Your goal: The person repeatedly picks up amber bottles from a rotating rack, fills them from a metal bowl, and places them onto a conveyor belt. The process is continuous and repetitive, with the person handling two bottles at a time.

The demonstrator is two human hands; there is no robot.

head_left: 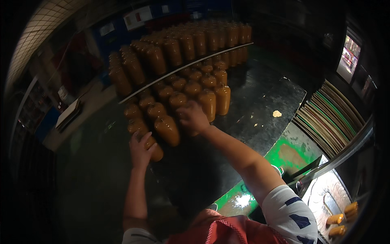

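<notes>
Rows of glossy orange-brown bottle-shaped pieces with narrow tops stand close together on a dark table (264, 95). My left hand (141, 149) curls its fingers and thumb around the front-left piece (157, 153). Just right of it, one more piece (167, 131) stands between my two hands. My right hand (194, 117) reaches in among the front row, its fingers bent over a piece (191, 131) that the hand mostly covers. Right beside that hand stand two taller-looking pieces, one nearer (207, 106) and one at the row's right end (223, 99).
A thin pale strip (187, 65) runs across between the front group and a larger group of like pieces (187, 45) behind. Yellowish scraps (277, 114) lie on the tabletop. Stacked thin boards (331, 118) lean at right. Several orange pieces (335, 219) lie on a pale patterned surface, lower right.
</notes>
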